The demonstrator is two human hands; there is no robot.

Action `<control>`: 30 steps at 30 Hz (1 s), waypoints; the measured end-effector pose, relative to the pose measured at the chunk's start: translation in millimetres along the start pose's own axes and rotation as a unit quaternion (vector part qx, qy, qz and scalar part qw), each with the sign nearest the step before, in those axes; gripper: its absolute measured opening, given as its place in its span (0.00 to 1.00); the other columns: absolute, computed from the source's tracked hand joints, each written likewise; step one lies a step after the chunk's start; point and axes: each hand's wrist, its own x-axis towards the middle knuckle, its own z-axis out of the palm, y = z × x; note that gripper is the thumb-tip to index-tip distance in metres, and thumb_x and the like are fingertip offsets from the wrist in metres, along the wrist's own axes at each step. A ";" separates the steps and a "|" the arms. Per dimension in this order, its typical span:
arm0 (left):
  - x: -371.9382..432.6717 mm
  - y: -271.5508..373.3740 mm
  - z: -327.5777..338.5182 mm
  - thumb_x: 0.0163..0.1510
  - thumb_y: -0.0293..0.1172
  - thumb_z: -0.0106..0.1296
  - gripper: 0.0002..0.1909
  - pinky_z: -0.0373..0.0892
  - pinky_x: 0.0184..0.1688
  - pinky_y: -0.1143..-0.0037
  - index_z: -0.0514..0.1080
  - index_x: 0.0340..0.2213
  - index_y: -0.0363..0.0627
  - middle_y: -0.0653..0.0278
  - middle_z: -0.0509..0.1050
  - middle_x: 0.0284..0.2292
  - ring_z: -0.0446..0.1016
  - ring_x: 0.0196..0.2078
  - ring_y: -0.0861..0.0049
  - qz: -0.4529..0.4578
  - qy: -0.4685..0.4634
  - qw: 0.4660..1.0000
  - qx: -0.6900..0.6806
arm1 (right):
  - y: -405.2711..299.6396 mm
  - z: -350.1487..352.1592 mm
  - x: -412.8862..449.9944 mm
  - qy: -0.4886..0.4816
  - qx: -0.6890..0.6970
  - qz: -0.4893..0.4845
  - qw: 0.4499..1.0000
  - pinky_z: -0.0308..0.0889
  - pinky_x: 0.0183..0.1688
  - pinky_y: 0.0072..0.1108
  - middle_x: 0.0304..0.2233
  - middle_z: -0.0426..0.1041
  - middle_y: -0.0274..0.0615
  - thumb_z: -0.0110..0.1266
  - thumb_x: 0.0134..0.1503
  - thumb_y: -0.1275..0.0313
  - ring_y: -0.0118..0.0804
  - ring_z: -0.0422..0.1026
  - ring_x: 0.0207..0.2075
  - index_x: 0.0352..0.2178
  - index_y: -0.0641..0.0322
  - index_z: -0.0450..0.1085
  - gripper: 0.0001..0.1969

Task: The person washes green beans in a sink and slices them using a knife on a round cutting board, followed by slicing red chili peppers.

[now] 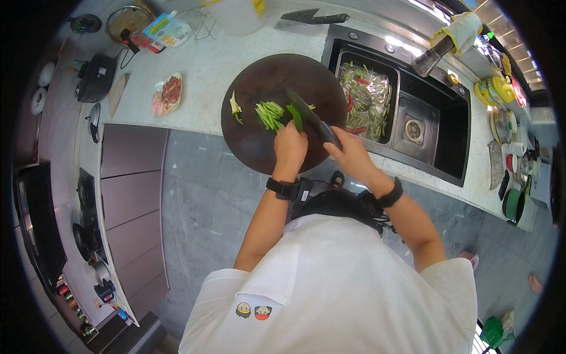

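My right hand (353, 155) is wrapped around the dark handle of a kitchen knife (303, 107), its blade slanting up and left over a round dark cutting board (261, 75). Close to the blade, my left hand (292, 144) pinches a piece of green pepper (295, 117) against the board. Left of that piece lies a pile of green pepper strips (269, 115). A pale pepper core with a green stem (235, 107) rests near the board's left side. A few green bits (311, 107) show just past the blade.
Right of the board, a double sink (395, 101) holds cut green peppers and red chillies (365, 101) in its left basin. A plate of raw meat (170, 94) sits on the counter (199, 79) to the left. Another knife (327, 19) lies behind the sink. Someone's foot (535, 282) shows far right.
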 end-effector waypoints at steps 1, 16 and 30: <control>0.4 0.3 1.2 0.46 0.30 0.54 0.20 0.69 0.41 0.59 0.72 0.41 0.33 0.40 0.75 0.31 0.74 0.37 0.48 -0.001 0.002 1.000 -0.013 | -1.2 0.9 -0.3 -0.001 -0.005 0.003 1.000 0.65 0.31 0.25 0.26 0.72 0.48 0.54 0.55 0.69 0.37 0.71 0.26 0.49 0.67 0.64 0.21; 8.6 -10.3 7.7 0.44 0.29 0.56 0.15 0.70 0.37 0.62 0.74 0.34 0.31 0.40 0.75 0.29 0.74 0.35 0.48 0.014 -0.016 0.997 -0.072 | -29.6 -1.8 1.2 -0.081 -0.127 -0.015 0.988 0.66 0.38 0.42 0.33 0.72 0.63 0.50 0.57 0.68 0.62 0.71 0.37 0.47 0.70 0.59 0.20; 8.7 -11.3 2.9 0.47 0.31 0.53 0.14 0.69 0.40 0.60 0.74 0.34 0.34 0.39 0.74 0.32 0.73 0.37 0.46 0.017 -0.034 0.997 -0.070 | -12.0 21.0 23.5 -0.045 -0.142 -0.057 0.987 0.67 0.38 0.43 0.33 0.72 0.62 0.50 0.56 0.69 0.63 0.71 0.36 0.46 0.69 0.59 0.19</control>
